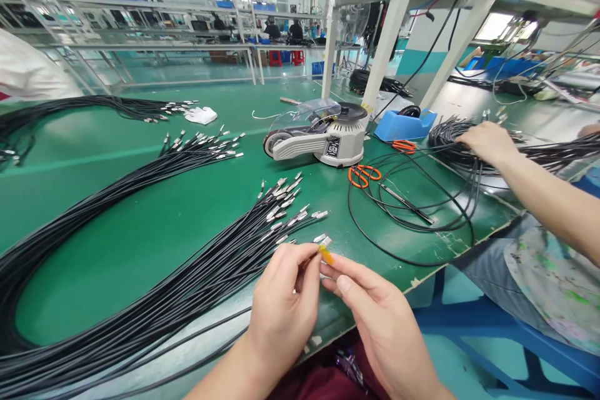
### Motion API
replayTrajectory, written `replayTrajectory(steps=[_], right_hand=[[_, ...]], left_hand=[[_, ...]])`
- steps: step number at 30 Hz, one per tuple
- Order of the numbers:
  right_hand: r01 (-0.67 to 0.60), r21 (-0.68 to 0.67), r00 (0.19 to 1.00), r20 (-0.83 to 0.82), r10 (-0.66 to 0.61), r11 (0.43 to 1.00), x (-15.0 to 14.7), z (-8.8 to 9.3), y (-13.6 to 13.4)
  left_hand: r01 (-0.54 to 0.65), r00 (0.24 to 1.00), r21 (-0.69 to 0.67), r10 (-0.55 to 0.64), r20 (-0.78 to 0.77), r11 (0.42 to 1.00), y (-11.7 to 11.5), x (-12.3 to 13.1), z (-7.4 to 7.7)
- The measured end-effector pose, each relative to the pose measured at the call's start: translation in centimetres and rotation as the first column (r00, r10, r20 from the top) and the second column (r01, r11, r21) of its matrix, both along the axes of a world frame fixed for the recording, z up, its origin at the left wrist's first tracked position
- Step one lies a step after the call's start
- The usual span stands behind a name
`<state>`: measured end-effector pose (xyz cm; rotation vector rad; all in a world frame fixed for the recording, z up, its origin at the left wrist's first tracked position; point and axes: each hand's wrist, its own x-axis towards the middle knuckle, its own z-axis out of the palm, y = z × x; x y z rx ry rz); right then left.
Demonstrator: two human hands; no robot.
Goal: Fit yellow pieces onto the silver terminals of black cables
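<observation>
My left hand (284, 294) is closed in a pinch on the end of a black cable, its fingertips just below a small metal connector (326, 241). A short piece of yellow tape (326, 255) sits at that cable end, between my two hands. My right hand (382, 315) meets the tape with its index fingertip; its thumb is bent in close, and the inner fingers are partly hidden. Beside my left hand lies a thick bundle of black cables (187, 275), their metal connectors pointing away to the right.
Beyond my hands stand a tape dispenser (328, 134) and a blue tape holder (405, 125). Orange-handled scissors (364, 175) and a black pen-like tool (407, 204) lie among loose cables. At right, a co-worker's hand (490, 144) rests on coiled cables (450, 137). A white glove (200, 115) lies far left.
</observation>
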<state>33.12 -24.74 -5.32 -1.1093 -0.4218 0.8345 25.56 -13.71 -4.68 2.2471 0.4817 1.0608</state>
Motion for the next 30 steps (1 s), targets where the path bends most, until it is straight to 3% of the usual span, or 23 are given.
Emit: replayTrajectory(steps=[5,12,30], right_hand=[[0.079,-0.032,0.996,0.040,-0.078,0.996,-0.2,-0.5,0.7],[0.175,-0.116,0.984,0.057,-0.170,0.978,0.0,-1.2,1.7],[0.197,-0.073,0.980,0.000,-0.197,0.978,-0.7,-1.0,1.9]], left_hand=[[-0.011,0.996,-0.055,0.006,-0.087,0.998,0.4,0.2,0.0],[0.012,0.993,0.022,-0.010,-0.117,1.000,0.6,0.3,0.2],[-0.008,0.974,-0.072,-0.008,-0.229,0.997,0.7,0.1,1.5]])
